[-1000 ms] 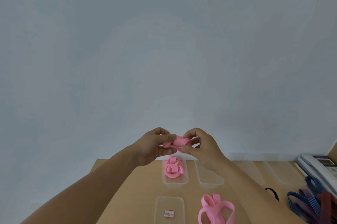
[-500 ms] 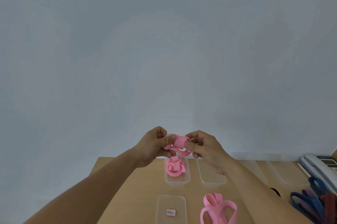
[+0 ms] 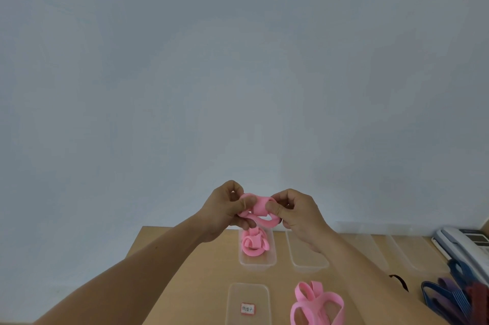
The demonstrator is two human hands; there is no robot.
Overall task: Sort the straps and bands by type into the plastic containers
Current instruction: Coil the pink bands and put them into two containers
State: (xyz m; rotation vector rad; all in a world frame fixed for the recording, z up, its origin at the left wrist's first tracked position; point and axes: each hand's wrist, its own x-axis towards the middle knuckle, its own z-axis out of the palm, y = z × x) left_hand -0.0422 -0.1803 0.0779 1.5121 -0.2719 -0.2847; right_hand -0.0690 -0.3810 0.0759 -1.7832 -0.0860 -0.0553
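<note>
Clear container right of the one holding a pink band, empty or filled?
Empty, as far as visible: only tabletop shows through the clear container, though the right hand covers its far end.

pink band (image 3: 258,208), blue straps (image 3: 447,295), tan table (image 3: 195,266)

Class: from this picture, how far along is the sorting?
Done: a coiled pink band lies in a clear container. In hand: the left hand and right hand pinch a second pink band above it. Left: loose pink bands nearer the camera and blue and purple straps at right; the next container holds nothing yet.
</note>
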